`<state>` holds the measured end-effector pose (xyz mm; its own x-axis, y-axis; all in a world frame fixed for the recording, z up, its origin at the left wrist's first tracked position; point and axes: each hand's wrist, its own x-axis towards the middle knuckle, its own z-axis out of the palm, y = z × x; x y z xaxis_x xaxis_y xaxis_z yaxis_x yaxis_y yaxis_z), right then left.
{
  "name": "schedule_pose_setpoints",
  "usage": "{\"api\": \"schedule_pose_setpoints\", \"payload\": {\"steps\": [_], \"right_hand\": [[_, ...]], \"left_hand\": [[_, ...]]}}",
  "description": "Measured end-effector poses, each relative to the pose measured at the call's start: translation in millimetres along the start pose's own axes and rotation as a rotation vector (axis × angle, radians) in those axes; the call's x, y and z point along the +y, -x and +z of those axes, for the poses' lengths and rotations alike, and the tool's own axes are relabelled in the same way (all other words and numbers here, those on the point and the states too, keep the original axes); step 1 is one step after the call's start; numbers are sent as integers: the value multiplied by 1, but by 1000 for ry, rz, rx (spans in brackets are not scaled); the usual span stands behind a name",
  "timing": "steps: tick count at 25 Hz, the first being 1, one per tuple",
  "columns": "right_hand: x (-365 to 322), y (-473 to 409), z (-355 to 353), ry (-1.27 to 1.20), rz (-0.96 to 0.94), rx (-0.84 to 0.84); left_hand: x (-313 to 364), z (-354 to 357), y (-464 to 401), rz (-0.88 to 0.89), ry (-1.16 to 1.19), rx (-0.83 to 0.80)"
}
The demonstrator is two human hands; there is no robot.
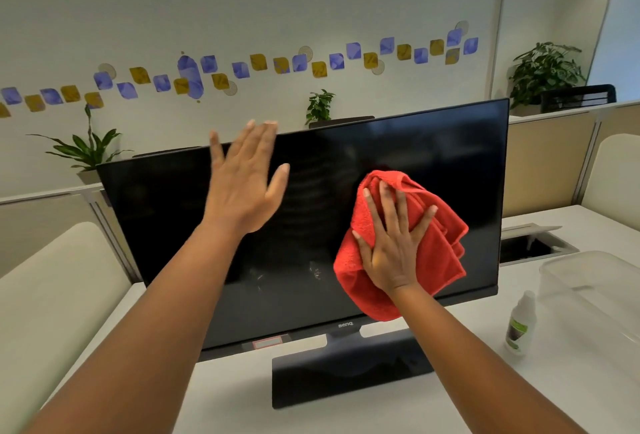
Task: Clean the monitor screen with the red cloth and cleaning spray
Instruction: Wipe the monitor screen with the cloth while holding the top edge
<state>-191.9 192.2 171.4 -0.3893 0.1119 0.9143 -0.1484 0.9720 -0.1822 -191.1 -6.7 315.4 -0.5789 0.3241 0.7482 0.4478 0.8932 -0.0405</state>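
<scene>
Currently right hand (391,253) presses crumpled red terry cloth (415,246) flat-palmed on black monitor screen (173,226); left hand (242,188) open, empty; judged: use light overlapping strokes toward left smudges.

Monitor screen (311,219): dark, glossy, smooth; faint reflections, with whitish smears low at centre. Bezel and stand base (349,374) looked like matt dark plastic. Red cloth (433,253) was a soft, napped, towel-like fabric, folded and creased. Spray bottle (519,324): white plastic with a printed label. Container (595,281) was clear, slightly frosted plastic. Desk (242,395): smooth, matt, pale.
</scene>
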Motion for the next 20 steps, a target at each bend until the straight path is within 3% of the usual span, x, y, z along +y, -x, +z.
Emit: {"api": "schedule_pose_setpoints", "payload": {"steps": [3,6,13,20], "right_hand": [[-17,2,1,18,118,9],[-52,-2,8,17,51,-21],[-103,10,28,111,-398,-129],[-82,58,37,271,-872,-305]], "left_hand": [[-34,-12,16,-113,-44,-2],[-37,-16,16,-108,-5,-34],[-34,-14,16,-139,59,3],[-28,-11,17,-140,45,16]]}}
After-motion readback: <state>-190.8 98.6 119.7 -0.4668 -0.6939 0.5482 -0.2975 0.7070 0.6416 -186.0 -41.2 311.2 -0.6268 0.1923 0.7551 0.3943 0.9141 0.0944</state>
